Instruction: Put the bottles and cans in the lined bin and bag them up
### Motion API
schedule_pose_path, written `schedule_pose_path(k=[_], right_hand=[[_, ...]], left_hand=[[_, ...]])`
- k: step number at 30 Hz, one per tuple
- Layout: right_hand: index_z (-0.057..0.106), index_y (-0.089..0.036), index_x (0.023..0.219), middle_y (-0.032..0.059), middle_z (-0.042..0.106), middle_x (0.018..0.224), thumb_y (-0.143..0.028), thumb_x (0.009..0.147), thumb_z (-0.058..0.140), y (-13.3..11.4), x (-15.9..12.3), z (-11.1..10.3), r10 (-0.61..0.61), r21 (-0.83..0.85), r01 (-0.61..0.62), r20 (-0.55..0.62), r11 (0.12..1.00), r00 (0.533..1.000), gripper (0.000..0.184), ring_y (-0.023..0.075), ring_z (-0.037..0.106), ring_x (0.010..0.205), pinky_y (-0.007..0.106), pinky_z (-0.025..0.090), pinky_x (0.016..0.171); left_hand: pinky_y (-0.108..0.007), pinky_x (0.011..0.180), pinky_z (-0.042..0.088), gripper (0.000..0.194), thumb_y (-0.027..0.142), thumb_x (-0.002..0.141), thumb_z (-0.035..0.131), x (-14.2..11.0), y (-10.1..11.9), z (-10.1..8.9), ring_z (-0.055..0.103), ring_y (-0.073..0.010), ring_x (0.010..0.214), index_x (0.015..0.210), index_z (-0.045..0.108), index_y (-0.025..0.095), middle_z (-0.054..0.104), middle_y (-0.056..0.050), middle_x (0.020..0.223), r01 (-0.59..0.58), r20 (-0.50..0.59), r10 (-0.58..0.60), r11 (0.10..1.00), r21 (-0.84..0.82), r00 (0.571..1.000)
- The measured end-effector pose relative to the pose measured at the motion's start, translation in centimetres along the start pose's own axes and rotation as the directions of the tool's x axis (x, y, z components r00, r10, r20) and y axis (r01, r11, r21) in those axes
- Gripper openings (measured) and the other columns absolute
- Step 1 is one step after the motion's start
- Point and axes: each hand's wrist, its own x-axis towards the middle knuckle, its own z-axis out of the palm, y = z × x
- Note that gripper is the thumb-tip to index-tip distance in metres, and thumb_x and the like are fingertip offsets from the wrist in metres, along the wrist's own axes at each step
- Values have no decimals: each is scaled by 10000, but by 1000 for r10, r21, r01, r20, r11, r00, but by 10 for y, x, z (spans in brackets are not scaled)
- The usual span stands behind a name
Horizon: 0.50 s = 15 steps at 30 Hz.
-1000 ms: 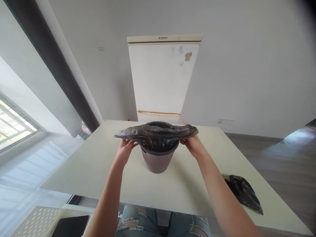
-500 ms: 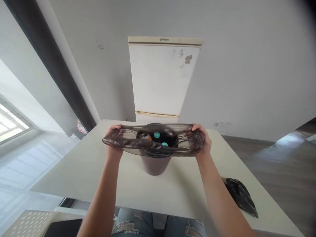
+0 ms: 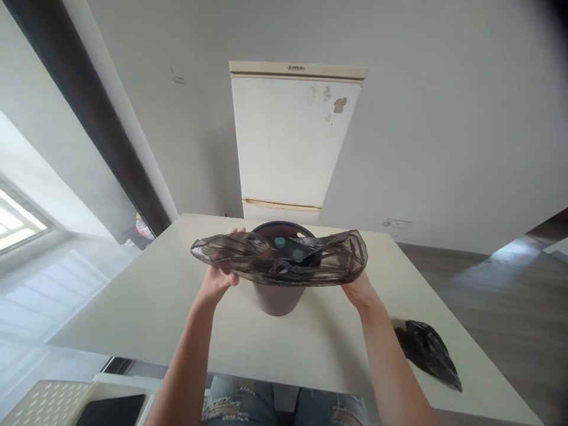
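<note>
A dark see-through garbage bag [image 3: 266,272] is stretched sideways across the top of a brownish bin [image 3: 277,302] on the table. My left hand [image 3: 218,283] is around the bag's left end, its thumb in front and fingertips showing above. At the right end, my right hand [image 3: 355,287] grips the bag from below; its fingers are mostly covered by the film. Inside the bin, two bottles with teal caps [image 3: 279,242] show through the plastic. The orange can beside them is only dimly visible.
Another crumpled black bag [image 3: 432,352] lies on the right of the white table [image 3: 146,296]. A white refrigerator [image 3: 293,142] stands behind the table. At lower left are a perforated cream basket [image 3: 57,399] and a dark flat object [image 3: 110,410].
My hands have shifted lower and my left hand inward. The bag's opening has narrowed and its film now covers the bottle caps and can. The bin's far rim has come into view.
</note>
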Motion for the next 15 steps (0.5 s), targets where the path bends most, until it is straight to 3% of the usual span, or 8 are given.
schedule_pose_path(k=[2, 5, 8, 12, 15], right_hand=[[632, -327, 1367, 100, 646, 1419, -620, 566, 971, -13, 6, 10, -89, 22, 90, -39, 996, 995, 917, 318, 631, 1275, 446, 566, 1038], [734, -302, 1229, 79, 719, 1286, -551, 676, 939, -27, 16, 18, -131, 57, 132, -14, 990, 991, 640, 314, 664, 1219, 435, 572, 1023], [776, -291, 1058, 50, 758, 1180, -498, 808, 830, -35, 21, 25, -105, 262, 117, -59, 958, 993, 329, 309, 672, 1219, 461, 556, 1053], [734, -293, 965, 35, 742, 1242, -368, 863, 731, -43, 21, 39, -71, 615, 93, -60, 783, 996, 126, 286, 650, 1274, 527, 478, 1161], [690, -270, 908, 9, 706, 872, -300, 894, 666, -51, 23, 48, -52, 698, 50, -17, 714, 998, 41, 217, 709, 951, 485, 542, 1077]], left_hand=[[-509, 1201, 441, 912, 593, 701, 906, 9, 18, 15, 527, -396, 1437, 1491, 594, 261, 612, -154, 1503, 9, 25, -11, 998, 55, 1000], [-469, 1194, 455, 570, 499, 872, 800, 18, 35, 33, 575, -359, 1396, 1367, 705, 231, 635, -127, 1492, 23, -9, -22, 999, 49, 1000], [-485, 1185, 463, 393, 517, 948, 709, 23, 40, 44, 613, -343, 1352, 1156, 768, 189, 685, -134, 1425, 7, -124, -28, 986, -164, 992], [-517, 1189, 446, 252, 446, 975, 699, 29, 45, 48, 610, -313, 1367, 941, 659, 200, 725, -134, 1345, 7, -143, -86, 878, -478, 986], [-432, 1074, 540, 225, 387, 991, 686, 36, 55, 50, 732, -220, 1077, 891, 587, 211, 759, -53, 1015, -4, -150, -102, 813, -582, 983]])
